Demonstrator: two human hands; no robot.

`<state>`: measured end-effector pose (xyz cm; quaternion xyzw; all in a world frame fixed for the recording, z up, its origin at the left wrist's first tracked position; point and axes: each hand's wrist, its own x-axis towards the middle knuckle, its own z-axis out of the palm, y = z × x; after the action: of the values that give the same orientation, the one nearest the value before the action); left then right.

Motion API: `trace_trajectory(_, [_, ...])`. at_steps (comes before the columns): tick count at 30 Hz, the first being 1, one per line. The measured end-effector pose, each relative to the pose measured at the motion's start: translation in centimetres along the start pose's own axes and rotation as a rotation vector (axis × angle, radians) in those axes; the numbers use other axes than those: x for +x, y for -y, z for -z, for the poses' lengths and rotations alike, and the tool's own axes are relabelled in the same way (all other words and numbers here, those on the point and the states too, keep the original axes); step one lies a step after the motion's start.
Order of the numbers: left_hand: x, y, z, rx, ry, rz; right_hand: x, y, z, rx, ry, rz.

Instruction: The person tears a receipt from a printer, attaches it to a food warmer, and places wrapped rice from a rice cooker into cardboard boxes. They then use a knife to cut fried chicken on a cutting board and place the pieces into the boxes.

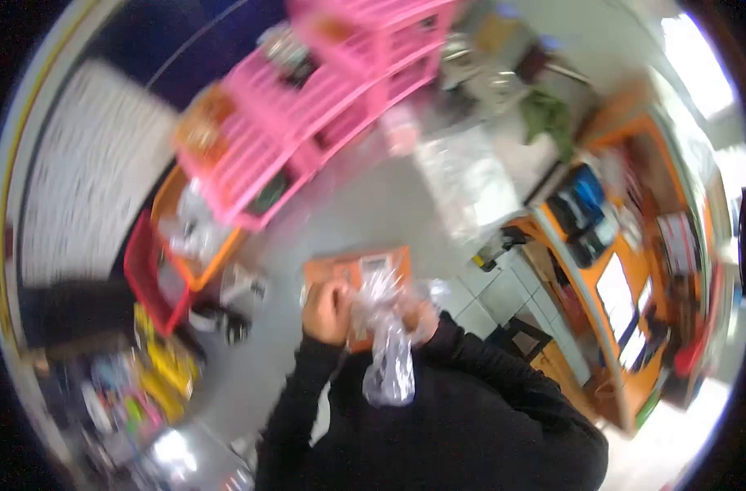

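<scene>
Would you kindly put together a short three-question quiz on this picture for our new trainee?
1. Multiple choice: what is between the left hand and the right hand?
a) a red cup
b) clear plastic
c) a hammer

2. True or false: both sleeves are black.

3. Fill in the missing colour: seen from above, the flat item beneath the hands, on the grey surface, is mostly ___.

Key: 1. b; 2. true; 3. orange.
</scene>
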<state>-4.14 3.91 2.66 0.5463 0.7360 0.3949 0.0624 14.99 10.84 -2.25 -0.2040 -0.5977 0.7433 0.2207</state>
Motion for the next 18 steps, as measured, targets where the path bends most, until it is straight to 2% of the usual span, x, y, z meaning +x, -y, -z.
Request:
trace_trajectory(2, [-1.1,-1.6,0.2,-0.444,0.099,0.448,-0.4,0.9,-0.5,-0.054,-0.117,0.047])
trace_trajectory(3, [-0.3,-3.9,0.4,-0.708,0.046,0.548,-0.6,1.4,-0.4,-0.084,-0.189,0.076])
trace_trajectory(4, [0.1,-6.0,0.6,-0.959,0.010,0.677,-1.1,2.0,-0.2,-0.070,-0.238,0.218])
trace_trajectory(5, [0.4,-6.0,0.2,-0.982,0.083,0.622,-1.6,2.2,0.1,-0.077,-0.287,0.305])
trace_trajectory(6, [0.7,-5.5,-0.3,-1.248,0.225,0.687,-2.1,2.4,0.4,-0.087,-0.336,0.392])
trace_trajectory(7, [1.2,-5.2,-0.9,-1.498,0.376,0.767,-2.5,2.2,1.0,-0.290,-0.386,0.363])
trace_trajectory(8, [1.1,-5.1,-1.6,-1.513,0.441,0.761,-3.3,2.8,1.4,-0.306,-0.432,0.295])
trace_trajectory(9, [1.0,-5.9,-3.4,-0.982,0.388,0.191,-4.1,3.5,1.7,-0.320,-0.476,0.226])
trace_trajectory(10, [0.7,-7.3,-4.4,-0.711,0.370,-0.115,-4.9,4.3,2.0,-0.332,-0.517,0.156])
trace_trajectory(11, [0.4,-8.7,-5.5,-0.445,0.269,-0.395,-6.0,4.4,2.5,-0.175,-0.681,0.145])
trace_trajectory(13, [0.0,-12.9,-6.6,-1.558,0.769,0.466,-7.9,5.7,4.7,0.171,-0.823,0.259])
trace_trajectory(14, [0.1,-14.9,-7.1,-1.577,0.774,0.440,-8.8,6.3,5.8,0.335,-0.890,0.335])
trace_trajectory(16, [0.2,-18.3,-7.5,-1.516,0.776,0.526,-10.8,9.7,6.9,-0.431,-1.032,0.397])
trace_trajectory(18, [1.4,-22.2,-7.8,-1.464,0.778,0.442,-12.7,10.7,9.5,0.340,-0.869,0.444])
